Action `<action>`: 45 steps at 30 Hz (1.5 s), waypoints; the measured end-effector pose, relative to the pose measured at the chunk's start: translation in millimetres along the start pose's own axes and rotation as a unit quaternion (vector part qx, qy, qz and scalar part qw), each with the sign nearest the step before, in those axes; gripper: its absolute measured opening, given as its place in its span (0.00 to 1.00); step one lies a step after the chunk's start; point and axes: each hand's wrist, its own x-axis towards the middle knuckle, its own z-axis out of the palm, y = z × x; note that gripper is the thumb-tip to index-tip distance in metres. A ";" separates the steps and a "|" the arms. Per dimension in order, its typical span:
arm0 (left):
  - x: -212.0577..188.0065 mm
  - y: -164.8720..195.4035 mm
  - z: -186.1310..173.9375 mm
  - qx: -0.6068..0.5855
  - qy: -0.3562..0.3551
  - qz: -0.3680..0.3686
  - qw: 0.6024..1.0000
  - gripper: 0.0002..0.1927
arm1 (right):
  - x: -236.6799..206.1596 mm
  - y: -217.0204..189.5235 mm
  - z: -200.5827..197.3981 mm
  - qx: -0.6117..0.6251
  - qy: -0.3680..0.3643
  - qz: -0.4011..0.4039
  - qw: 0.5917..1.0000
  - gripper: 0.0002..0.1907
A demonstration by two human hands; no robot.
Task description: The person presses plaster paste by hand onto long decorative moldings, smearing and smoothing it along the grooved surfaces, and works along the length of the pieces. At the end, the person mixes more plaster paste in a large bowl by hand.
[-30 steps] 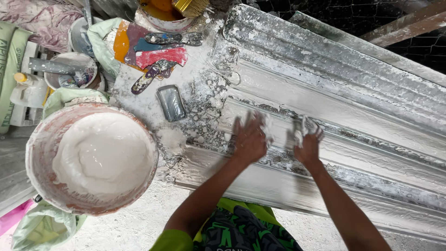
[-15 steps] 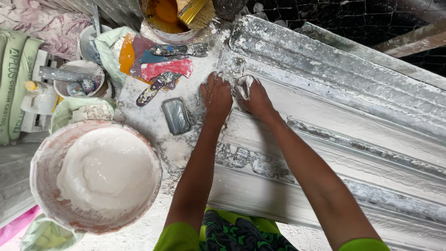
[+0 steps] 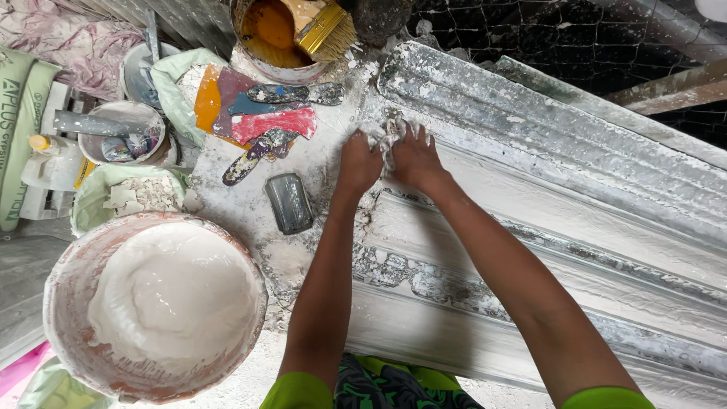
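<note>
Nearest the viewer, well back from the hands and to their left, stands a large bucket (image 3: 155, 307) filled with smooth white plaster. Both forearms run up from green sleeves over the long white ribbed mould (image 3: 545, 227), which lies across the bench (image 3: 250, 220) and stretches away to the right of the hands.

The left hand (image 3: 358, 161) and right hand (image 3: 413, 157) sit side by side at the mould's upper left end, fingers bent and pressed together on a clump of wet white plaster (image 3: 388, 136) between them. Both grips are narrow, closed onto that clump, which rests on the mould's surface right at the fingertips.

Just left of the left hand, on the plaster-crusted bench, lies a small dark rectangular block (image 3: 288, 202). A little farther up and left lie several scrapers (image 3: 261, 125) with coloured blades, red, blue and orange. Beyond them, past the fingertips, a tin of orange liquid (image 3: 273, 34) holds a wide brush (image 3: 327, 26). Far left stands a small tub (image 3: 121, 132) with tools in it.
</note>
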 end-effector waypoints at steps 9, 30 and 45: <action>-21.2 -11.2 -1.9 -0.017 0.067 -0.097 0.993 0.12 | 17.5 -18.9 18.2 -0.106 -0.043 0.029 0.993 0.20; -23.6 -4.5 16.5 0.310 0.081 0.005 0.947 0.11 | -11.1 96.6 48.5 0.727 0.037 0.133 0.672 0.15; -64.5 -7.1 31.6 0.211 0.028 0.093 0.973 0.15 | 2.3 65.8 57.2 0.247 0.187 0.161 0.937 0.21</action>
